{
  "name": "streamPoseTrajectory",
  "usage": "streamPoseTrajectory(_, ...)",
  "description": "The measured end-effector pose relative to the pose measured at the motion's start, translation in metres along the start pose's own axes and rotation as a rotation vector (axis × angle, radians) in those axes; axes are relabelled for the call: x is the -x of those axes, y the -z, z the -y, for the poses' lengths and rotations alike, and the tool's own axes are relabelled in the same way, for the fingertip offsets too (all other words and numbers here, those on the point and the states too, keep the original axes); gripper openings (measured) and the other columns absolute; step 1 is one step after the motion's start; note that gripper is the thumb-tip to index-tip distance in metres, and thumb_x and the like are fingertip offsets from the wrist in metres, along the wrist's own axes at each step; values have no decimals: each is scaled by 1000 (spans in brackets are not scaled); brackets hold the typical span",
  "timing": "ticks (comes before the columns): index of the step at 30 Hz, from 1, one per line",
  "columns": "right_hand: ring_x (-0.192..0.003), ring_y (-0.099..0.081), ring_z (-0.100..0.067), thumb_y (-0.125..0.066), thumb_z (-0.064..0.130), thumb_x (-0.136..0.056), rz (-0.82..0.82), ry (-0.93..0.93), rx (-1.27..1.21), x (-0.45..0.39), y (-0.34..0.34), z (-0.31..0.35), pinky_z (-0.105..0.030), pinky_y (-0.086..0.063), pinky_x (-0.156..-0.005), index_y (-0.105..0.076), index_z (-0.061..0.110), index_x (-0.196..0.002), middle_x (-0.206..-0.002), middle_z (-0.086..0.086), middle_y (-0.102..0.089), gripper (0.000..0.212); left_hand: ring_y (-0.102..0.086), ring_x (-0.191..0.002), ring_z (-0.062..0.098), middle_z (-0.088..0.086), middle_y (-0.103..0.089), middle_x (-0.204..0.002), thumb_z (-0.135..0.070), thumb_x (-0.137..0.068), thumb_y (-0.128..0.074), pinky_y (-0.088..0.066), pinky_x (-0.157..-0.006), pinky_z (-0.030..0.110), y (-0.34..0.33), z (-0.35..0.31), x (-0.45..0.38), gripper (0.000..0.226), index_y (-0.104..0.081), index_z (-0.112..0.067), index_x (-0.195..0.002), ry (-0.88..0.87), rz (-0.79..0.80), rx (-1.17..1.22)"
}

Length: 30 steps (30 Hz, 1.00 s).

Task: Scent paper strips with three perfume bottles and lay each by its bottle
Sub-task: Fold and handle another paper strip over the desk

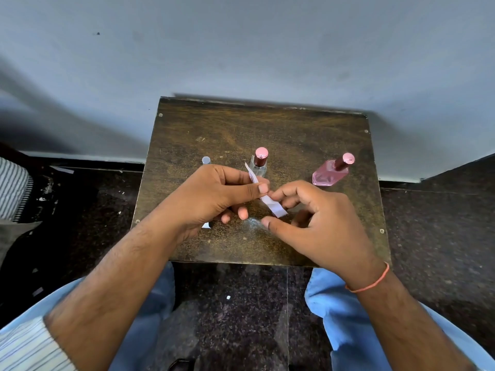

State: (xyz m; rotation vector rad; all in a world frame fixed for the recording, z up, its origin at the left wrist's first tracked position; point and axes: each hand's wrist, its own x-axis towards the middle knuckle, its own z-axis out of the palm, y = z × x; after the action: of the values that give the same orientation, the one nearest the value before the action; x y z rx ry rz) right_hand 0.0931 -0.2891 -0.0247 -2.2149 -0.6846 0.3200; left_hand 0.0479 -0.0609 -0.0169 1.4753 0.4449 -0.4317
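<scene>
I see my left hand (214, 194) pinching a white paper strip (265, 196) between thumb and forefinger, above the middle of the small wooden table (294, 135). My right hand (318, 220) sits just right of it, fingers loosely curled, fingertips touching the strip's near end. Beyond the hands stand three bottles: a clear-capped one (206, 160) at far left, mostly hidden, a clear bottle with a pink cap (259, 162) in the middle, and a pink bottle (333, 171) to the right.

Left hand (214, 194) pinches a paper strip (267, 198) — right hand (316, 218) touches it, fingers loosely curled.
</scene>
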Motion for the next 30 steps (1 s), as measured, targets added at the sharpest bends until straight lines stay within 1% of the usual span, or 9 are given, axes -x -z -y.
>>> streamPoseTrajectory(2,-66,-69,-9,-87,56,-80,-23,23,65,0,-2,1,-37,-60,-66,-71,41,-112,-87,27,-69,39,-54,-51,10,6,-68,-64,-32,-88,-82,-36,-40,16,-1,1,0,26,-85,-11,-104,-8,1,14)
streamPoseTrajectory(6,-63,-68,-7,-86,43,-84,-69,39,92,-1,-6,1,-36,-59,-64,-73,39,-109,-85,31,-66,29,-55,-46,4,-2,-69,-58,-26,-92,-80,-36,-39,15,-3,1,1,24,-84,-7,-107,-16,4,14)
streamPoseTrajectory(9,-59,-69,-7,-87,37,-86,-81,53,95,-1,-6,0,-34,-60,-64,-77,38,-111,-88,34,-66,27,-55,-47,6,0,-68,-60,-27,-92,-81,-36,-39,15,-2,1,0,25,-84,-7,-105,-17,-6,11)
streamPoseTrajectory(13,-59,-71,-8,-86,39,-87,-77,48,36,-1,-4,-2,-36,-63,-65,-81,37,-113,-95,24,-77,27,-53,-49,9,6,-68,-63,-31,-90,-82,-36,-40,16,1,1,0,27,-84,-8,-105,-15,-7,8)
streamPoseTrajectory(15,-60,-72,-9,-84,41,-87,-71,42,7,-1,-2,-3,-37,-63,-65,-83,37,-111,-95,22,-79,25,-54,-51,9,12,-72,-71,-31,-90,-82,-36,-40,16,3,1,0,25,-85,-11,-103,-22,-5,5)
streamPoseTrajectory(19,-59,-71,-9,-83,44,-87,-68,29,-3,-1,-2,-3,-37,-62,-62,-83,38,-108,-94,24,-80,23,-57,-55,11,31,-76,-111,-36,-87,-82,-38,-41,16,5,1,1,26,-86,-15,-103,-38,-5,3)
streamPoseTrajectory(21,-58,-71,-8,-85,50,-84,-81,28,17,0,-3,-1,-36,-62,-62,-82,38,-108,-94,27,-78,27,-57,-55,10,32,-76,-102,-35,-87,-83,-37,-41,16,4,2,0,25,-86,-16,-103,-41,-12,-6)
streamPoseTrajectory(24,-56,-68,-6,-86,57,-83,-109,53,84,1,-5,3,-35,-59,-59,-79,39,-110,-91,28,-75,33,-56,-55,13,19,-73,-78,-34,-88,-83,-37,-41,17,3,3,-1,26,-86,-14,-103,-37,-13,-6)
streamPoseTrajectory(30,-57,-65,-4,-86,47,-84,-181,83,201,3,-9,7,-34,-58,-57,-77,37,-108,-87,22,-76,26,-61,-51,7,10,-76,-79,-31,-89,-82,-37,-40,16,0,4,-1,28,-84,-7,-105,-39,-4,-7)
